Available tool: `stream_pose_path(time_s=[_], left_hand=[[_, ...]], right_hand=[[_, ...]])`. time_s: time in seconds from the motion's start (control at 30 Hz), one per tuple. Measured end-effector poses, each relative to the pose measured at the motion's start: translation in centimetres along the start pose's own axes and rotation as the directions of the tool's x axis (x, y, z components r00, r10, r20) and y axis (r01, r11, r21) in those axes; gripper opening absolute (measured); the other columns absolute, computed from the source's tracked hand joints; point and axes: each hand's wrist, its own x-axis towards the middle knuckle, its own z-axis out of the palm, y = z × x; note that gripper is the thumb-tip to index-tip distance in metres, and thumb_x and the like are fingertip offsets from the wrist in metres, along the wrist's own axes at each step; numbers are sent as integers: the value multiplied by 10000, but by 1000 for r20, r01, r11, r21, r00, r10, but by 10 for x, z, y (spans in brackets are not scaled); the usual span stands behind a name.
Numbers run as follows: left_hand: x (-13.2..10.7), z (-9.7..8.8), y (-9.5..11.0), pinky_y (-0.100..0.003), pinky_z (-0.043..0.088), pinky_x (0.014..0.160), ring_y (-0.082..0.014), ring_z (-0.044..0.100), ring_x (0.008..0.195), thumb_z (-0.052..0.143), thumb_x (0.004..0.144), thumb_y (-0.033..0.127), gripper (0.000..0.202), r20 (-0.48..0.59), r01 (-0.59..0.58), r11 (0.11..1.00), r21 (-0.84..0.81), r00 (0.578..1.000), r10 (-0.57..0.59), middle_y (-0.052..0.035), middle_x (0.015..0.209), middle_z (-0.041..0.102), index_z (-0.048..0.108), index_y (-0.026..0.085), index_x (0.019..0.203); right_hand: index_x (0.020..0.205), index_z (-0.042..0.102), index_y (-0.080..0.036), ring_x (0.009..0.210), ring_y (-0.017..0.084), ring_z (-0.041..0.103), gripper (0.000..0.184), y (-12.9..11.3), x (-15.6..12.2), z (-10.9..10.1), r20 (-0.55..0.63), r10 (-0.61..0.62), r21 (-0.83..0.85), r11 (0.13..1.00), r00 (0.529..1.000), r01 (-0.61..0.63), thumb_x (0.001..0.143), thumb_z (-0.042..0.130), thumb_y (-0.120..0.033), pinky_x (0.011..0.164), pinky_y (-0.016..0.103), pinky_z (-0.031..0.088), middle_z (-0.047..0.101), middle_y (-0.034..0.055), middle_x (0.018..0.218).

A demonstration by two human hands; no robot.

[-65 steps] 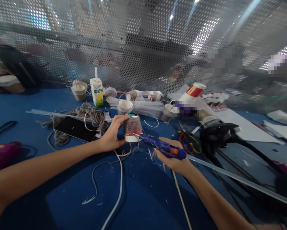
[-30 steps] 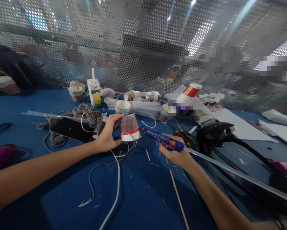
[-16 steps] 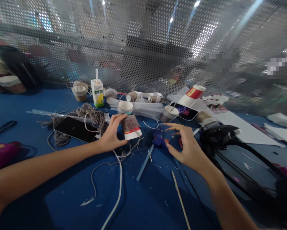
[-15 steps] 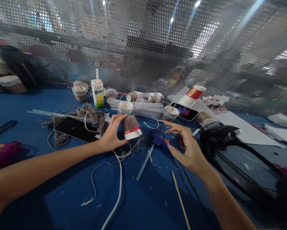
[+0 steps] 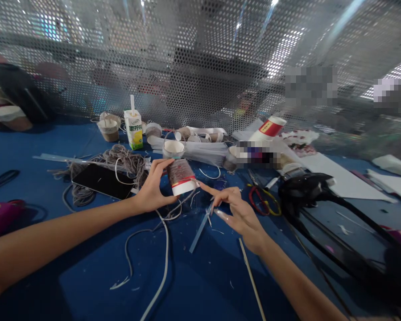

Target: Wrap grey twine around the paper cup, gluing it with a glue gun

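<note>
My left hand (image 5: 153,189) grips a paper cup (image 5: 181,173), fingers on its far side and thumb below. Grey-brown cord wraps most of the cup, leaving a red band and white rim bare. My right hand (image 5: 237,211) has its index finger stretched to the lower right edge of the cup, apparently touching it. Its other fingers are bent; nothing shows clearly in them. Close beneath that hand lies a translucent strip (image 5: 199,234). A dark blue object (image 5: 220,183), partly hidden, sits behind it. Loose grey cord (image 5: 128,254) trails over the table below the cup.
A juice carton (image 5: 134,129), a cup with a handle (image 5: 174,148) and translucent sticks (image 5: 203,153) stand or lie behind. Scissors (image 5: 262,200) and a black frame-like object (image 5: 307,191) are at right. Left are a phone (image 5: 101,180) and tangled cord (image 5: 128,158). A wooden stick (image 5: 252,281) lies in front.
My right hand has moved left from beside the blue object to the cup, index finger extended. The scissors are now uncovered. The cup stays in my left hand, slightly turned.
</note>
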Motion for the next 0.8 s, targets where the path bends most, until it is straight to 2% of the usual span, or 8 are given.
stream_pose_path(time_s=[0.13, 0.23, 0.3, 0.37, 0.47, 0.57, 0.67, 0.8], left_hand=[[-1, 0, -1, -517, 515, 1017, -308, 450, 1251, 783, 638, 217, 867, 15, -17, 998, -56, 1000, 18, -111, 1309, 352, 336, 283, 1378], [-2, 0, -2, -529, 495, 1038, -308, 454, 1252, 774, 642, 214, 862, 17, -11, 998, -64, 1000, 12, -111, 1299, 368, 335, 277, 1381], [-1, 0, -3, -537, 484, 1045, -307, 458, 1249, 764, 648, 203, 845, 15, -16, 999, -51, 1000, 16, -109, 1288, 388, 344, 274, 1378], [0, 0, -2, -544, 483, 1042, -312, 455, 1253, 764, 648, 198, 840, 21, -38, 998, -46, 999, 39, -110, 1293, 394, 351, 279, 1376], [1, -1, -2, -562, 482, 1031, -325, 451, 1256, 777, 633, 203, 865, 47, -63, 997, -51, 997, 66, -111, 1301, 390, 348, 288, 1379], [0, -2, -2, -563, 492, 1016, -326, 456, 1250, 773, 623, 193, 870, 88, -53, 997, -55, 994, 58, -107, 1293, 388, 350, 291, 1377], [-1, -3, -2, -524, 529, 981, -319, 462, 1242, 764, 621, 190, 850, 108, -34, 996, -84, 993, 43, -110, 1284, 382, 363, 282, 1365], [-2, -2, -1, -471, 562, 942, -309, 471, 1230, 767, 619, 201, 829, 89, -24, 993, -118, 995, 35, -117, 1279, 374, 379, 265, 1349]], right_hand=[[792, 588, -232, 1139, 316, 567, 225, 19, 6, -9, -140, 37, 70, 997, 989, -27, 890, 478, -402, 960, 476, 398, 693, 96, 1050], [671, 551, -225, 1031, 310, 631, 297, 28, 9, -14, -349, 42, 147, 989, 936, 10, 901, 456, -388, 897, 451, 427, 661, 71, 818], [680, 541, -227, 1007, 305, 638, 275, 25, 9, -13, -424, 26, 192, 979, 905, 62, 895, 457, -378, 879, 449, 440, 660, 73, 833], [707, 536, -231, 1024, 298, 617, 250, 16, 6, -9, -370, -1, 177, 982, 929, 72, 894, 455, -375, 897, 458, 437, 685, 88, 935], [716, 528, -241, 973, 264, 549, 270, 3, 1, 0, -125, -87, 7, 996, 988, 89, 915, 432, -396, 892, 452, 419, 710, 74, 1076], [796, 528, -252, 890, 238, 478, 262, -1, 0, 6, 23, -153, -60, 986, 988, 154, 929, 412, -445, 848, 437, 417, 680, 39, 1238], [794, 515, -252, 948, 243, 491, 261, 2, 1, 6, -10, -124, -20, 992, 992, 124, 953, 399, -424, 883, 449, 395, 649, 26, 1303], [745, 519, -247, 1112, 288, 549, 321, 10, 6, 4, -122, -51, 165, 984, 991, 70, 958, 387, -448, 958, 494, 375, 694, 53, 1193]])
